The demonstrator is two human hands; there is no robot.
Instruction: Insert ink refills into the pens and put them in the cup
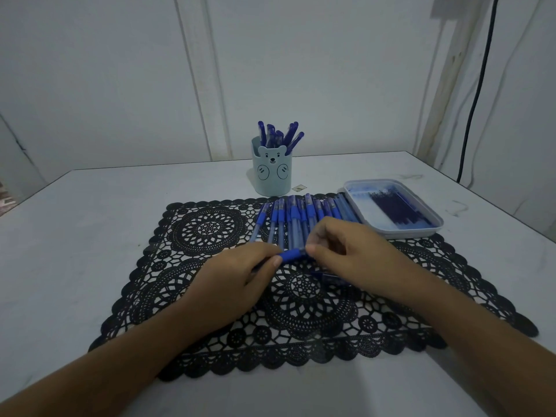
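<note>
Pen [291, 254] pinched between left hand [240, 272], right hand [346, 251] fingers over mat [210, 230].

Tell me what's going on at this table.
A person holds one blue pen between both hands over the black lace mat: the left hand grips its barrel, the right hand pinches the other end. Other pens lie in a row behind, dark refills sit in the tray, and the bear cup already holds several pens.
</note>
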